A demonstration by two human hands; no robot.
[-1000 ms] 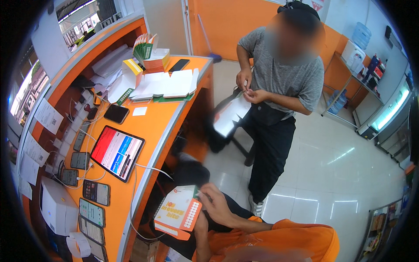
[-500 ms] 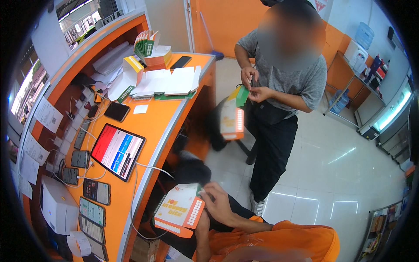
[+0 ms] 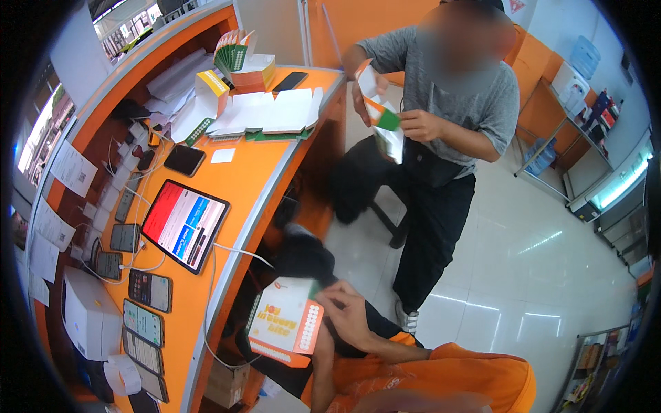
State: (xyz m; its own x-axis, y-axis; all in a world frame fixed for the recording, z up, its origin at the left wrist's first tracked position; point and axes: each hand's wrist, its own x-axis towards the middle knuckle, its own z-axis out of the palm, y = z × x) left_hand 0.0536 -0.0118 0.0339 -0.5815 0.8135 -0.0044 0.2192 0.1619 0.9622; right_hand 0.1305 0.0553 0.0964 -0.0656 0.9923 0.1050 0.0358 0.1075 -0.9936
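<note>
I hold a flat white carton box with orange edges and dots (image 3: pixel 284 322) low in front of me, beside the counter. My right hand (image 3: pixel 346 311) grips its upper right edge, fingers curled over the rim. My left forearm (image 3: pixel 321 368) rises to the box's lower right corner, and that hand is hidden behind the box. Across from me stands a person in a grey shirt and black trousers (image 3: pixel 441 172), holding a white, orange and green carton (image 3: pixel 380 113) in both hands at chest height.
A curved orange counter (image 3: pixel 241 179) runs along my left. On it lie a tablet (image 3: pixel 184 224), several phones on cables (image 3: pixel 144 289), a white box (image 3: pixel 89 316), flat carton blanks (image 3: pixel 272 113) and a dark phone (image 3: pixel 289 81). Glossy tiled floor (image 3: pixel 523 261) spreads to the right.
The standing person lifted their carton from waist height to chest height and turned it. My box tilted slightly while my right hand stayed on its edge.
</note>
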